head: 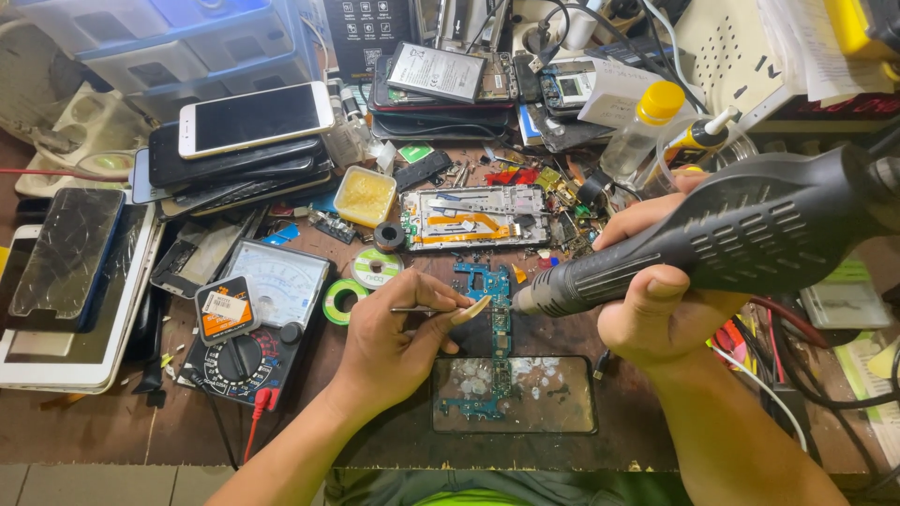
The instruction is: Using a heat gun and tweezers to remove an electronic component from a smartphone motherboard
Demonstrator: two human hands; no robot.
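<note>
The left hand pinches tweezers at the blue circuit board; the right hand grips a hot-air gun; rework looks midway, the board is still out of the phone frame.

On a cluttered wooden worktop, the left hand pinches thin tweezers whose tip touches a blue-green circuit board. The board lies partly on a dark glass panel near the front edge. The right hand grips a black hot-air gun, its nozzle aimed at the board just beside the tweezers. To the left sits an analogue multimeter (red probe lead trailing off the edge), with stacked phones behind it.
</note>
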